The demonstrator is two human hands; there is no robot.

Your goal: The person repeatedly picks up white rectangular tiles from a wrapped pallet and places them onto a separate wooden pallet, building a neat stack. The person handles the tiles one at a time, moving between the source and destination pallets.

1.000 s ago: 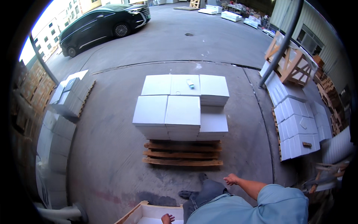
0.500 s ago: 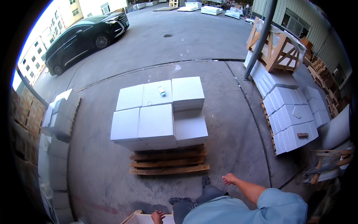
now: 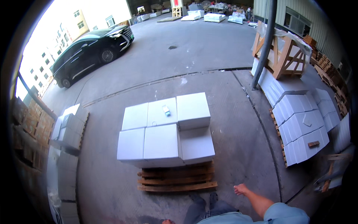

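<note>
In front of me a stack of white boxes (image 3: 160, 141) stands on piled wooden pallets (image 3: 177, 182). Its front right column is lower than the others. On top lie a small white-and-teal item (image 3: 166, 110) and a thin ring (image 3: 154, 123), both too small to identify. My right hand (image 3: 240, 189) hangs at my side, right of the pallets, touching nothing. Its fingers are curled in, and no object shows in them. At the lower edge only a bit of my left hand (image 3: 167, 221) shows; its fingers are mostly cut off.
More white stacks (image 3: 302, 123) stand on a pallet to the right, beside a post (image 3: 265, 48) and a wooden crate (image 3: 285, 56). Further white stacks (image 3: 67, 164) line the left. A dark car (image 3: 93, 50) is parked at the far left. Floor surrounds the pallets.
The whole view has shifted, so the box stack sits lower and further right. My left hand has mostly dropped out at the lower edge. My right hand stays curled at my side.
</note>
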